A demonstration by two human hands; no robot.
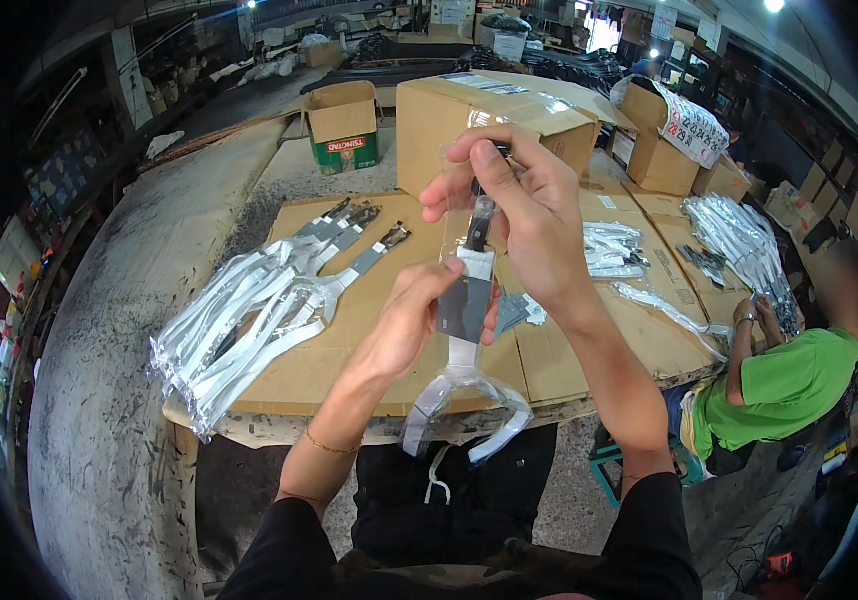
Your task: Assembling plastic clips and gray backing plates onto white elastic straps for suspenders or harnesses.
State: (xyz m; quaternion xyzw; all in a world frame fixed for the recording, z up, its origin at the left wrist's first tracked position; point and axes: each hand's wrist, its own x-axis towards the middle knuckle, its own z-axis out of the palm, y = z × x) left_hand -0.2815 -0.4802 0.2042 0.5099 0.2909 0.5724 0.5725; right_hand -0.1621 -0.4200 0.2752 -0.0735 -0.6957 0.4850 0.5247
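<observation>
In front of me I hold a pair of white suspenders (pixel 464 355) with a dark grey card and black clip. Clear plastic wrapping covers it, and its two lower strap ends fork apart and hang over the table's edge. My left hand (pixel 411 312) is closed round the grey card, thumb in front. Above it, my right hand (pixel 539 215) pinches the top of the clear plastic near the black clip, fingers curled. To the left lies a pile of similar wrapped suspenders (pixel 249 310), their black clips pointing away from me. Small grey cards (pixel 514 312) lie just beyond my left fingertips.
Cardboard sheets (pixel 349 345) cover the table. A large carton (pixel 439 135) and a smaller green-and-brown box (pixel 344 150) stand behind. More wrapped suspenders (pixel 614 250) lie at the right. A person in a green shirt (pixel 784 385) sits at the right, handling another pile (pixel 739 245).
</observation>
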